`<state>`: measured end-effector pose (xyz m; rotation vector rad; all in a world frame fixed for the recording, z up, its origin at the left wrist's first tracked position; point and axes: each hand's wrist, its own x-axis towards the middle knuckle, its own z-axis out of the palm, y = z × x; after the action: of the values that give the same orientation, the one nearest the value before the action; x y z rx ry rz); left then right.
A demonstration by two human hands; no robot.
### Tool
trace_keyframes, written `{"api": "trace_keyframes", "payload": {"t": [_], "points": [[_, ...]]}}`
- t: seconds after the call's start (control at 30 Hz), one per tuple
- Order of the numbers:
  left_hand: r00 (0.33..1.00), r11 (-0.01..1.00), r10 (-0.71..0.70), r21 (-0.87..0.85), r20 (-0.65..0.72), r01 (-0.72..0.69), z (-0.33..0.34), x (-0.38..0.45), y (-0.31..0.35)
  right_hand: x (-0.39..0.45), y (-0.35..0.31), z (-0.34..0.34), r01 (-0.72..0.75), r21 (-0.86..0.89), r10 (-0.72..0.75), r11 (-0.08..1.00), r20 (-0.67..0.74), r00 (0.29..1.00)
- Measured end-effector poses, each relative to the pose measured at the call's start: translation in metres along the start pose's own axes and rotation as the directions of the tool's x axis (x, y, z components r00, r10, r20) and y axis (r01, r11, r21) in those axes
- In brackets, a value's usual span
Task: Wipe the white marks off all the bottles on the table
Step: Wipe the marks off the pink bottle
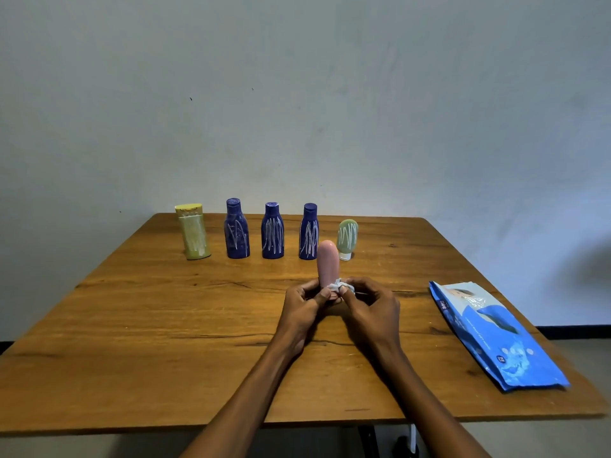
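Pink plastic, smooth and round-topped: this small tube-shaped bottle (327, 262) stands upright near the middle of the wooden bench (165, 325), held at its base between both hands. The left hand (305, 304) has its fingers curled round the lower part of the bottle. The right hand (370, 304) pinches a small crumpled white wipe (338, 285) against the bottle's lower side. No white marks are visible on the part of the pink bottle that shows; its base is hidden by the fingers.

Five bottles stand in a row toward the far edge, all still scribbled with white lines: a yellow-green flat-capped bottle (193, 231) at the left, three dark blue bottles (236, 229) (272, 231) (308, 231) beside it, and a small pale green tube standing on its white cap (347, 239) just behind the pink one. A blue packet of wet wipes (496, 335) lies flat at the right of the bench.

Judgement: work on the first bottle appears near its end; five remain.

Risks noted. The pink bottle is tall and narrow, held only low down; a hard sideways rub could tip it. It stands near the green tube and the rightmost blue bottle, so a fall or a careless reach could knock those over. The wipe is bunched very small; it may smear chalky residue rather than lift it.
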<state>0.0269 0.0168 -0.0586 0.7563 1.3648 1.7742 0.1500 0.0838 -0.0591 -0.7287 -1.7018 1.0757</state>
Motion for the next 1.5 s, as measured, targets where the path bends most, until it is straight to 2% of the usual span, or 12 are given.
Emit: {"api": "trace_keyframes", "payload": {"t": [0.2, 0.33, 0.47, 0.57, 0.63, 0.73, 0.83, 1.03, 1.23, 1.5], "points": [[1.0, 0.999, -0.023, 0.023, 0.017, 0.022, -0.002, 0.002, -0.002, -0.002, -0.002, -0.001, 0.042, 0.025, -0.043, 0.999, 0.053, 0.998], [0.999, 1.0, -0.025, -0.001, -0.036, 0.025, -0.002, 0.003, -0.001, -0.003, -0.004, -0.004, 0.069, 0.098, -0.076, 0.993, 0.078, 0.994], [0.999, 1.0, -0.019, 0.02, -0.033, 0.019, -0.003, 0.003, -0.002, 0.002, 0.003, -0.004, 0.004, 0.113, -0.007, 0.994, 0.02, 1.0], [0.998, 0.997, -0.064, -0.03, 0.021, 0.065, -0.004, 0.003, -0.001, 0.004, 0.008, -0.004, -0.062, 0.129, 0.065, 0.99, -0.018, 0.998], [0.995, 0.994, -0.09, -0.061, 0.039, 0.093, -0.003, 0.003, 0.0, 0.002, 0.007, -0.005, -0.056, 0.127, 0.056, 0.99, 0.0, 0.998], [0.996, 0.996, -0.069, -0.048, 0.054, 0.071, -0.004, 0.003, -0.002, -0.002, 0.002, -0.004, 0.017, 0.094, -0.023, 0.995, 0.058, 0.998], [0.997, 0.996, -0.063, -0.056, 0.054, 0.066, -0.004, 0.002, 0.0, -0.002, 0.003, -0.004, 0.08, 0.019, -0.081, 0.997, 0.059, 0.995], [0.996, 0.998, -0.065, 0.004, 0.059, 0.064, -0.002, 0.001, 0.0, 0.002, 0.009, -0.002, 0.056, -0.008, -0.056, 0.998, -0.006, 0.998], [1.0, 1.0, -0.006, -0.004, -0.009, 0.006, 0.001, -0.002, 0.001, 0.002, 0.011, -0.002, 0.068, -0.085, -0.073, 0.994, -0.049, 0.996], [0.999, 0.995, 0.05, 0.085, -0.016, -0.049, 0.001, -0.004, 0.001, -0.001, 0.009, -0.004, 0.108, -0.099, -0.113, 0.989, -0.046, 0.993]]}}
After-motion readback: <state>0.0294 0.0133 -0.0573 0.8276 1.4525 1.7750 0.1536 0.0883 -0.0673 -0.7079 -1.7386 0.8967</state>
